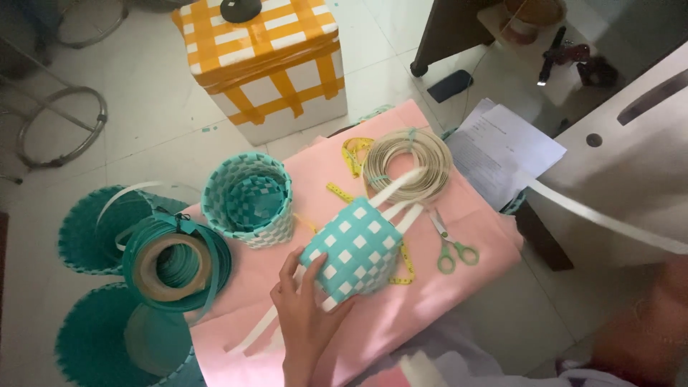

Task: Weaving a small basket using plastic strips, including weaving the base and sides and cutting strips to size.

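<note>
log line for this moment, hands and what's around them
left hand: grips teal-and-white woven basket | right hand: blurred at right edge | basket: on pink sheet | nearby: green scissors, cream strip coil

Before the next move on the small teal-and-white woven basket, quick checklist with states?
1. Left hand grips the small teal-and-white checked woven basket: ok, fingers on its near side.
2. Right hand in sight: not ok; only a blurred arm at the lower right edge.
3. Loose white weaving strips free of the cream strip coil: cannot tell, they overlap it.
4. Green-handled scissors close by: ok, on the pink sheet beside the basket.
5. Yellow tape measure clear of the basket: not ok, it runs under it.
</note>
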